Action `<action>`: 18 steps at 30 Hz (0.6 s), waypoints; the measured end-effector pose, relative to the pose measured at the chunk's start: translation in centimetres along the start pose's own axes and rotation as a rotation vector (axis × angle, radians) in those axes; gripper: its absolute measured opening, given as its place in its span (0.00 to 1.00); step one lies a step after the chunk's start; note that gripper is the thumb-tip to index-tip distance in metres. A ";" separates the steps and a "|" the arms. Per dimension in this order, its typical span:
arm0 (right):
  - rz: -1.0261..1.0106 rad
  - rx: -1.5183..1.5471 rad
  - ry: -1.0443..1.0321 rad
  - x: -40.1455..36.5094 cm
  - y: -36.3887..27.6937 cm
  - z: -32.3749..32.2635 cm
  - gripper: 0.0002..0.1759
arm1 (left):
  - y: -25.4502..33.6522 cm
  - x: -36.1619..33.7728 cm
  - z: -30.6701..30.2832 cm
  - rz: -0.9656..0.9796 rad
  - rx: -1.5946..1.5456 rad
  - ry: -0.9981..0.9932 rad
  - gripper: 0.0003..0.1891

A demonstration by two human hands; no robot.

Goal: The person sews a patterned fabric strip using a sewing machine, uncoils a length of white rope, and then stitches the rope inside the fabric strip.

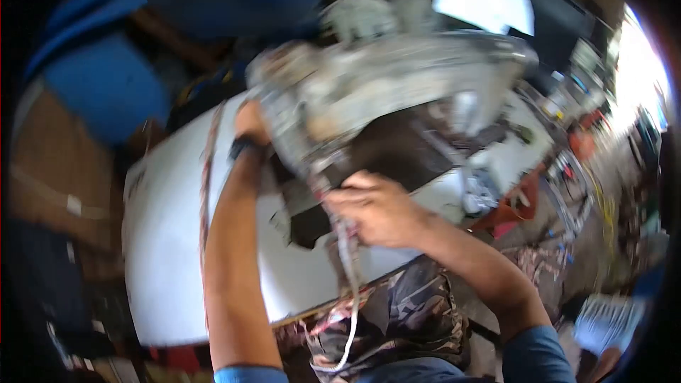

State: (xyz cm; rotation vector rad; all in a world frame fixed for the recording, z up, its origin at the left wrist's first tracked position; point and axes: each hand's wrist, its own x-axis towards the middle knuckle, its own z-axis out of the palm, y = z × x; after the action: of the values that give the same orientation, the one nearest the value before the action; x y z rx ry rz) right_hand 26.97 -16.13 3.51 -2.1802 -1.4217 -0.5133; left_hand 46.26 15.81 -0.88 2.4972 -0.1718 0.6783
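Note:
A large bundle in clear plastic wrap (pixel 397 78), blurred by motion, lies across the far part of a white table (pixel 167 255). At the bundle's left end is my left hand (pixel 252 122), its fingers largely hidden behind the plastic. My right hand (pixel 372 207) is closed at the near left corner, its fingers round a pale and reddish rope (pixel 345 241). The rope hangs from this hand over the table edge to my lap. Another twisted reddish cord (pixel 206 191) runs along the table's left part.
White papers (pixel 486 1) lie beyond the bundle beside a dark screen (pixel 557 18). Blue material (pixel 106 85) is at the left. An orange item (pixel 521 202) hangs near the right table edge. Another person's blue clothing (pixel 606 323) shows at the lower right.

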 end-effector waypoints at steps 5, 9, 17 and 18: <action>0.128 -0.093 -0.131 -1.2 -0.7 0.9 0.26 | -1.2 -3.0 -0.7 0.137 -0.143 -0.076 0.21; 0.015 -0.118 0.322 -6.4 -8.5 -0.2 0.13 | 1.0 -12.0 -6.2 0.115 -0.103 -0.082 0.26; 0.644 0.397 -0.064 -15.4 -18.7 10.2 0.38 | 13.5 -27.6 -16.5 -0.097 -0.097 -0.166 0.23; 0.673 0.583 -0.112 -14.2 -18.6 9.5 0.34 | 14.1 -28.2 -16.3 -0.114 -0.150 -0.145 0.23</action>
State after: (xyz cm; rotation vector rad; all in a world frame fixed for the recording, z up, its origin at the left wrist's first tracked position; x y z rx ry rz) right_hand 4.77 -14.73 -8.51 -2.0278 -0.6722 0.2434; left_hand 11.27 12.05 3.48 2.3908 -0.1278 0.4218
